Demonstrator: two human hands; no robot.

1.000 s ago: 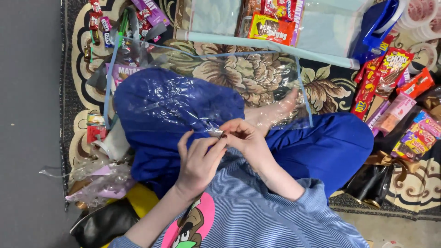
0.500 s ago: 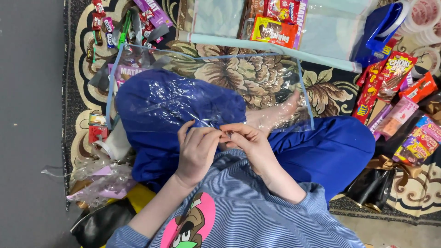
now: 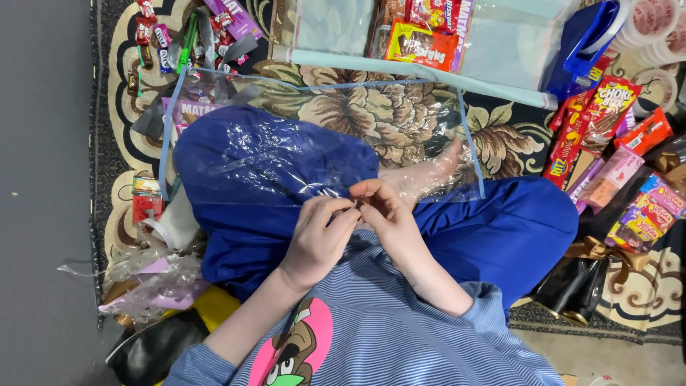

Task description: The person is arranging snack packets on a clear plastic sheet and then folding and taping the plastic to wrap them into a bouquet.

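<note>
- Left hand (image 3: 318,239) and right hand (image 3: 386,214) are pinching the near edge of the clear plastic bag (image 3: 314,136), fingertips meeting.
- Bag is lying over blue-trousered lap (image 3: 271,179), stretching away from both grips.
- Snack packets (image 3: 421,39) are lying beyond the bag.

clear plastic bag (image 3: 314,136) lies over the lap, snack packets (image 3: 614,157) right.

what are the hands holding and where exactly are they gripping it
Both hands, left hand and right hand, pinch the near edge of the clear crinkled plastic sheet lying over the lap.
</note>
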